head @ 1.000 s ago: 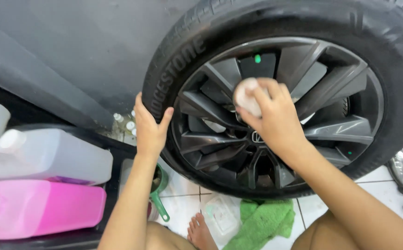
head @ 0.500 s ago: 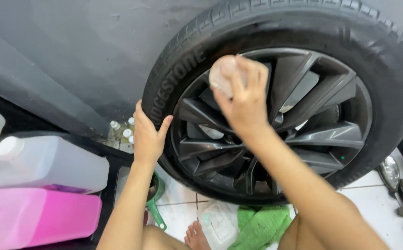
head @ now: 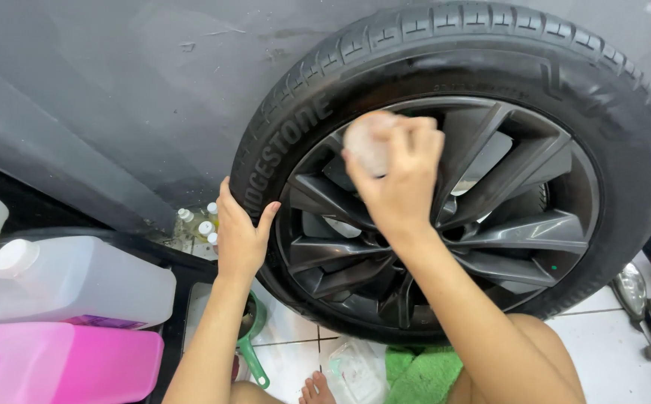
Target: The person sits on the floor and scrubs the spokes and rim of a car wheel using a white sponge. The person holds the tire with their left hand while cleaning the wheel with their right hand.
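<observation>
A black tyre on a dark grey spoked rim leans upright against a grey wall. My right hand is closed on a pale round sponge and presses it on the rim's upper left spokes. My left hand lies flat on the tyre's left sidewall, fingers spread, holding nothing.
A white jug and a pink jug lie at the left. Small bottles stand by the wall. A green-handled scoop, a clear plastic tub and a green cloth lie on the white tiled floor below the wheel.
My right hand has carried the sponge from the rim's centre up and left to the upper spokes. The left hand has stayed on the sidewall. The view has shifted slightly.
</observation>
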